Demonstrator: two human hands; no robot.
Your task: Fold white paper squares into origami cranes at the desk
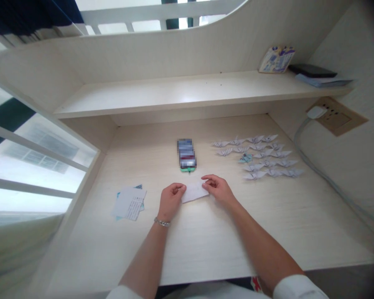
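Observation:
Between my two hands is a small white sheet of paper (194,192), a rectangle that looks folded, held just over the desk. My left hand (172,198), with a chain bracelet at the wrist, pinches its left end between thumb and fingers. At the right end, my right hand (218,189) grips the upper corner with thumb and fingertips. A phone (186,153) with a blurred screen and green lower edge lies just beyond the paper. To the right stand rows of folded paper cranes (264,164), mostly white, with one blue crane (245,158) among them.
A loose stack of paper sheets (131,203), white and blue, lies to the left, the top one printed. Above the desk runs a shelf (162,93) with a packet (276,59) and a dark flat item (313,70). A cable (318,170) hangs from the wall socket (339,116) at right.

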